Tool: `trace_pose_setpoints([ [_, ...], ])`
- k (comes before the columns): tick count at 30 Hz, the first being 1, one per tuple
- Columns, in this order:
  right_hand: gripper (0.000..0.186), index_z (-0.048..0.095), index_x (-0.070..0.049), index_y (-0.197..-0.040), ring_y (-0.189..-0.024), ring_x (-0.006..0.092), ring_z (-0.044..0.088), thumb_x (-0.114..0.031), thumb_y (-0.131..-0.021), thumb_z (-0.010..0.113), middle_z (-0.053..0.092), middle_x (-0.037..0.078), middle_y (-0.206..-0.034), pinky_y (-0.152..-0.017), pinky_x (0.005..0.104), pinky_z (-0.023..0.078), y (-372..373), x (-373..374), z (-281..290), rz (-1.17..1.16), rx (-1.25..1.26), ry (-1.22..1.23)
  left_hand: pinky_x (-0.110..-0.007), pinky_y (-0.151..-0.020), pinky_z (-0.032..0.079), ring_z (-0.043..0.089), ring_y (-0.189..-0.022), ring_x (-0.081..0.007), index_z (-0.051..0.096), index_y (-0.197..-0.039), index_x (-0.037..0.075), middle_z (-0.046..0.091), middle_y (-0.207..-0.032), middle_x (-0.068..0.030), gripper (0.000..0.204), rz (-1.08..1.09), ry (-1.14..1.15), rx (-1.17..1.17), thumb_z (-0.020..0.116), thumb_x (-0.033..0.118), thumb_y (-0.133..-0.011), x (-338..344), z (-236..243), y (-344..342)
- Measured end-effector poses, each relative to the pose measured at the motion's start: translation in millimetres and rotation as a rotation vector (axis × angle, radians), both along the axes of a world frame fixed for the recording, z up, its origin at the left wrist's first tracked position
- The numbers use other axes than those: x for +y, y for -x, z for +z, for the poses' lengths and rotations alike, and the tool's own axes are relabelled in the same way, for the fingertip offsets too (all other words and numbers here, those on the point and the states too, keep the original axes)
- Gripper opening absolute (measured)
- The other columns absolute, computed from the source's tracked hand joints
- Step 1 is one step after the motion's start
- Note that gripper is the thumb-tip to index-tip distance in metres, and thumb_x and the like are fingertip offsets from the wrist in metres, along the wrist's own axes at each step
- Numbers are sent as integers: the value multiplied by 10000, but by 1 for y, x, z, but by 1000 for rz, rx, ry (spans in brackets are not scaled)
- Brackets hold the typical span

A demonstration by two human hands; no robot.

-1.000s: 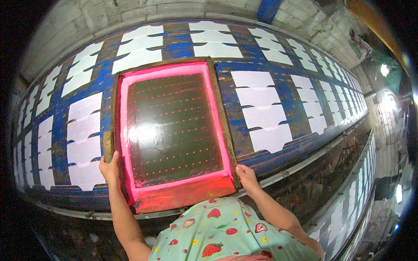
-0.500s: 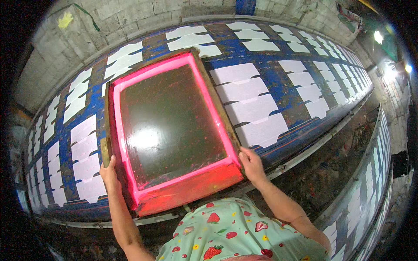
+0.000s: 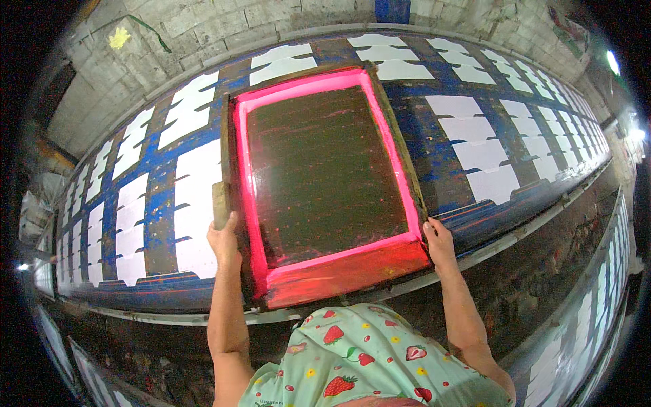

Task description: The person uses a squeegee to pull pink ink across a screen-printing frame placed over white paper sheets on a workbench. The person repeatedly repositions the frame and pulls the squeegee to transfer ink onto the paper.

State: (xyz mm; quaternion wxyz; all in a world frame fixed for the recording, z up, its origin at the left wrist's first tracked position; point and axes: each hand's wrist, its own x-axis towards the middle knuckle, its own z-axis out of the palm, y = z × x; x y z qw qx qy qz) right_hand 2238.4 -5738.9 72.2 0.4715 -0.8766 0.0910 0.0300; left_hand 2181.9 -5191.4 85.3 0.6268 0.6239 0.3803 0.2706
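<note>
A screen-printing frame (image 3: pixel 325 183) with a dark mesh and bright pink ink along its inner edges lies over the long table in front of me. Its near side is smeared red. My left hand (image 3: pixel 224 241) grips the frame's left side, close to a small wooden block (image 3: pixel 221 205). At the near right corner my right hand (image 3: pixel 439 245) holds the other side, its fingers curled on the edge. Whatever lies beneath the frame is hidden. Whether it rests flat or hovers slightly, I cannot tell.
White cut pieces (image 3: pixel 196 224) lie in columns along the blue-stained table (image 3: pixel 434 197), on both sides of the frame. A block wall (image 3: pixel 203 30) runs behind. Another table with white pieces (image 3: pixel 576 325) stands at the lower right, across a dark gap.
The frame has moved right along the table, held by both my hands, and sits less tilted. A column of white pieces now shows to its left; one to its right is covered.
</note>
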Motion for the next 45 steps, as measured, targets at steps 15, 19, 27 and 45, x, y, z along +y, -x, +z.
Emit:
trace_pose_setpoints([
  [15, 484, 674, 25, -1430, -1150, 327, 714, -328, -1100, 652, 756, 202, -1255, -1021, 430, 543, -25, -112, -5, 74, 79, -21, -362, -937, 530, 698, -994, -188, 730, -1255, -37, 777, -1122, -82, 386, -71, -55, 0, 878, 137, -945, -97, -6, -32],
  [19, 462, 675, -33, -1442, -1237, 382, 664, -274, -1049, 703, 710, 194, -1314, -1069, 496, 522, -11, -96, 30, 242, -191, 329, -360, -912, 543, 705, -977, -187, 726, -1253, -25, 776, -1125, -81, 372, -103, -48, 20, 870, 133, -948, -104, -2, -36],
  [27, 478, 721, -106, -1384, -1352, 372, 609, -176, -915, 775, 675, 151, -1393, -1143, 527, 494, 47, -1, 71, 1075, -461, 411, -361, -715, 525, 657, -784, -164, 777, -1134, -13, 761, -936, -66, 347, -63, -67, 97, 914, 194, -891, -100, -22, -42],
  [45, 447, 796, -93, -1244, -1149, 375, 743, -16, -827, 654, 785, 167, -1192, -999, 505, 604, 50, 95, 92, 1022, -301, 737, -493, -1195, 463, 617, -1398, -444, 609, -1508, -46, 655, -1487, -289, 544, -32, -389, 1, 666, 259, -1060, -91, -53, -39],
])
